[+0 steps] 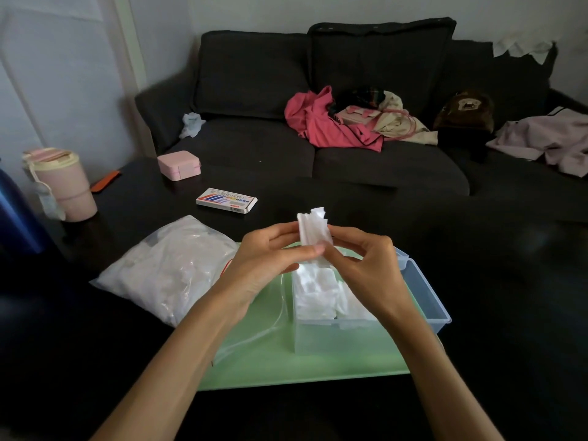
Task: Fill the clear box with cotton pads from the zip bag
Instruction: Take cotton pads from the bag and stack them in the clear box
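Your left hand (pixel 267 259) and right hand (pixel 366 265) both pinching a pad stack (pixel 313 229) above the half-filled box (pixel 334 335), zip bag (pixel 168 268) on the surface (pixel 477 256) at left

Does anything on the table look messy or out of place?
Nothing is spilled or damaged. The small stack of white cotton pads, pinched by the left hand and right hand above the clear plastic box, is fanned unevenly at its top edge.

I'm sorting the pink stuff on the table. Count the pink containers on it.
2. The pink cup with a cream lid stands at the table's far left edge. The small pink case sits at the far edge, near the sofa. Others may lie outside the view.
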Available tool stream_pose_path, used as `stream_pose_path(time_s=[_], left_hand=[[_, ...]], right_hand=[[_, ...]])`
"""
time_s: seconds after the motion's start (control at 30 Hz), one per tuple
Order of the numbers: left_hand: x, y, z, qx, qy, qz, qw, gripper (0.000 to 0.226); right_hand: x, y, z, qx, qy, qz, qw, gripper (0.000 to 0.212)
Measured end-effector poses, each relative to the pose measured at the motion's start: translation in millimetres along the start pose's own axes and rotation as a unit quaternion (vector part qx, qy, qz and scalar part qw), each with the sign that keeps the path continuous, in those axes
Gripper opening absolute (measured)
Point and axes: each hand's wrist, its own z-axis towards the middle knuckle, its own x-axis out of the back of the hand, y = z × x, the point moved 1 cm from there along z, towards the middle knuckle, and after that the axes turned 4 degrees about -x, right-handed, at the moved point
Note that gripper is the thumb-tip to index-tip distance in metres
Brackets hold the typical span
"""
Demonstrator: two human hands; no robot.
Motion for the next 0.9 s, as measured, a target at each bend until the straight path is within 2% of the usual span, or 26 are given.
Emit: stream_pose_path(time_s=[0.23, 0.33, 0.4, 0.5, 0.57, 0.63, 0.7, 0.77, 0.9], left_hand=[[1, -3, 0, 0.003, 0.03, 0.006, 1.0, 0.029], [-1, -4, 0, 0.008, 0.022, -0.003, 1.0, 0.019], [-1, -6, -1, 0.01, 0.036, -0.009, 0.999, 0.012], [4, -6, 0, 0.026, 0.05, -0.014, 0.998, 0.022], [9, -5, 0, 0.047, 0.046, -0.036, 0.997, 0.022], [13, -4, 0, 0.073, 0.041, -0.055, 0.995, 0.021], [15, -4, 0, 0.094, 0.028, -0.067, 0.993, 0.022], [14, -2, -1, 0.106, 0.012, -0.088, 0.99, 0.025], [14, 2, -6, 0.103, -0.035, -0.131, 0.985, 0.027]], right_hand=[[-3, -3, -3, 0.001, 0.004, -0.021, 1.0, 0.033], [-7, -5, -4, 0.033, 0.041, -0.056, 0.997, 0.024], [-7, -4, -3, 0.023, 0.039, -0.06, 0.997, 0.019], [1, 1, 1, -0.085, -0.002, 0.065, 0.994, 0.014], [15, -1, 4, -0.152, 0.036, 0.163, 0.974, 0.014], [32, -8, 5, -0.074, 0.128, 0.105, 0.983, 0.017], [37, -22, -1, 0.087, 0.167, -0.022, 0.982, 0.021], [27, -27, -10, 0.217, 0.136, -0.127, 0.958, 0.027], [2, -20, -20, 0.295, 0.052, -0.259, 0.918, 0.027]])
